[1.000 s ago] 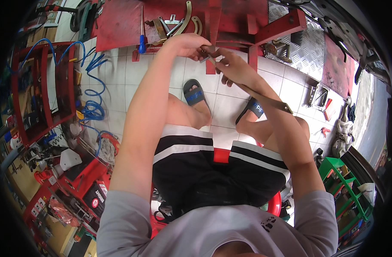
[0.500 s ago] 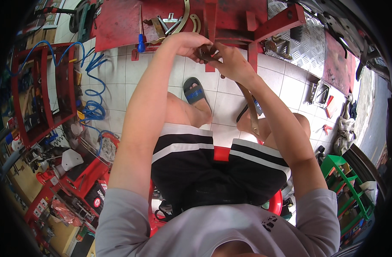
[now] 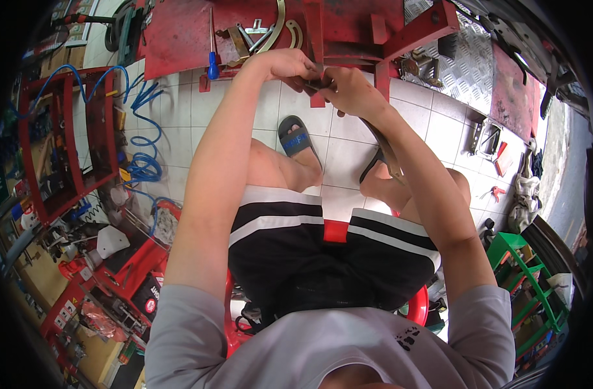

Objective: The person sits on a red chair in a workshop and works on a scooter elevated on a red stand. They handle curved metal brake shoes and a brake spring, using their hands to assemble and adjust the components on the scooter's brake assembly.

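In front of the red metal frame [image 3: 322, 55], both my hands meet at a long, curved brown metal strip [image 3: 388, 155]. My left hand [image 3: 287, 65] has its fingers closed around the strip's far end. Beside it, my right hand [image 3: 353, 92] grips the same piece, its fingers pinched close to the left ones. From there the strip runs back under my right forearm toward my right knee. The fingers partly hide the held end, so its exact shape does not show.
On the red bench [image 3: 180, 39] lie a blue-handled screwdriver [image 3: 213, 65] and several curved metal pieces [image 3: 278, 29]. A coiled blue hose [image 3: 144, 165] hangs by a red rack [image 3: 69, 207] at left. Red-handled pliers [image 3: 494, 192] and a green rack [image 3: 533, 285] are at right.
The near end of the brown strip has swung up and to the right, closer to my right forearm. Both hands have turned slightly around its far end.
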Demonstrator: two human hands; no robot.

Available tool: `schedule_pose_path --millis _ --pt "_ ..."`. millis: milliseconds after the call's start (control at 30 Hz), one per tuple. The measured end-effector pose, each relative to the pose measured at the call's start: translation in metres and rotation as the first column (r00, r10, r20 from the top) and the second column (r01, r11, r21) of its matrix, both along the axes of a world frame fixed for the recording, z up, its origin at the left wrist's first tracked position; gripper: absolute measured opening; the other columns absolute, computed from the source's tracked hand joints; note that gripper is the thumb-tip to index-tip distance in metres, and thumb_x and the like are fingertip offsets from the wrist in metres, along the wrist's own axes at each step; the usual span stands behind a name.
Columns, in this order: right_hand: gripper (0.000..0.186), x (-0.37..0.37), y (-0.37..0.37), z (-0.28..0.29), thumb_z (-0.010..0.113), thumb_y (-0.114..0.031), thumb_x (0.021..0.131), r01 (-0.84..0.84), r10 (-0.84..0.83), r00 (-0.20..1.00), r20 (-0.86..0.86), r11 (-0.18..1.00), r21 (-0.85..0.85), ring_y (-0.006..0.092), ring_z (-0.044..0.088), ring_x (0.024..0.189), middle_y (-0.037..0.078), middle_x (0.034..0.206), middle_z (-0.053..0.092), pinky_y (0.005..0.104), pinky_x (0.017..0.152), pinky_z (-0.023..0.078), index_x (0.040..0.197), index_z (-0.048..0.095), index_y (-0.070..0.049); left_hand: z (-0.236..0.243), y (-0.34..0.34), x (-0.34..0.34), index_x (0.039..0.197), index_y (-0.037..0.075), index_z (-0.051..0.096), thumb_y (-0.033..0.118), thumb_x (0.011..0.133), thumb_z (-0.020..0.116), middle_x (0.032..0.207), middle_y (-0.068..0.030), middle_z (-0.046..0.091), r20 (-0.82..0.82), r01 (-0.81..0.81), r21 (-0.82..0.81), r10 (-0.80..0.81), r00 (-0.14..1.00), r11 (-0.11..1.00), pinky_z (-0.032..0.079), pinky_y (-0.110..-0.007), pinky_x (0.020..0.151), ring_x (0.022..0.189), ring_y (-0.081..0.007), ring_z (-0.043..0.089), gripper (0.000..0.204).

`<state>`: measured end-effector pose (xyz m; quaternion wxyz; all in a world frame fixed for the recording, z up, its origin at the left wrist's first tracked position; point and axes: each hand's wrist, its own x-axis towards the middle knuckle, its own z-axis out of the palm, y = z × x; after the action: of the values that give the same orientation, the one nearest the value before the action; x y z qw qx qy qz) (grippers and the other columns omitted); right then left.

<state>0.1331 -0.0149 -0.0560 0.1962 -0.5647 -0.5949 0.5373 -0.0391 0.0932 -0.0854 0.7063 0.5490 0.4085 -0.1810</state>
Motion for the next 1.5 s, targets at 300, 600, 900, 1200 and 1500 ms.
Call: schedule_pose_path --millis 300,600,900,1200,1500 --pt "0.028 -0.007 -0.004 0.002 0.061 -0.01 0.085 -0.187 0.248 0.951 0.185 0.937 -0.294 0.0281 0.071 0.07 0.023 0.091 0.067 0.0368 0.061 0.058 0.106 0.059 0.008 -0.025 0.007 -0.011 0.107 -0.001 0.065 0.021 0.095 0.058 0.102 -0.0103 0.069 -0.067 -0.184 0.11 0.192 0.979 0.977 0.053 -0.027 0.074 0.09 -0.0168 0.068 0.025" --pt "0.03 -0.012 -0.004 -0.02 0.052 -0.004 0.081 -0.195 0.192 0.937 0.291 0.981 -0.02 0.0398 0.066 0.096 0.027 0.1 0.066 0.045 0.083 0.053 0.109 0.057 0.004 -0.109 0.02 -0.023 0.091 -0.002 0.065 0.011 0.087 0.053 0.075 -0.0066 0.063 -0.154 -0.703 0.249 0.744 0.65 0.666 0.048 -0.026 0.054 0.062 -0.0124 0.056 0.018" --pt "0.027 0.007 0.002 0.003 0.047 -0.012 0.085 -0.167 0.117 0.913 0.392 0.981 0.095 0.0359 0.067 0.094 0.021 0.098 0.068 0.0433 0.083 0.053 0.105 0.063 -0.002 -0.168 0.033 -0.009 0.102 0.008 0.07 0.03 0.072 0.075 0.103 -0.0176 0.069 -0.298 0.092 0.911 0.485 0.822 0.403 0.052 -0.043 0.087 0.1 -0.0344 0.066 0.037" --pt "0.024 0.064 0.022 -0.001 0.055 -0.015 0.088 0.027 -0.05 0.884 0.464 0.998 0.058 0.0385 0.067 0.09 0.024 0.094 0.067 0.0431 0.081 0.054 0.103 0.06 0.004 -0.215 0.066 -0.038 0.118 0.018 0.062 0.034 0.083 0.063 0.12 -0.0078 0.063 -0.385 0.299 0.879 0.184 0.904 0.372 0.044 -0.04 0.096 0.116 -0.0267 0.056 0.039" --pt "0.022 0.081 -0.024 -0.035 0.053 -0.002 0.093 0.461 -0.766 0.56 -0.314 0.604 -0.651 0.0344 0.068 0.093 0.02 0.099 0.063 0.0449 0.082 0.06 0.112 0.049 0.007 -0.09 0.062 -0.003 0.075 0.013 0.05 0.025 0.089 0.057 0.064 -0.002 0.049 -0.208 -0.684 0.143 0.697 0.686 0.716 0.015 -0.026 0.036 0.041 -0.0075 0.029 0.019"
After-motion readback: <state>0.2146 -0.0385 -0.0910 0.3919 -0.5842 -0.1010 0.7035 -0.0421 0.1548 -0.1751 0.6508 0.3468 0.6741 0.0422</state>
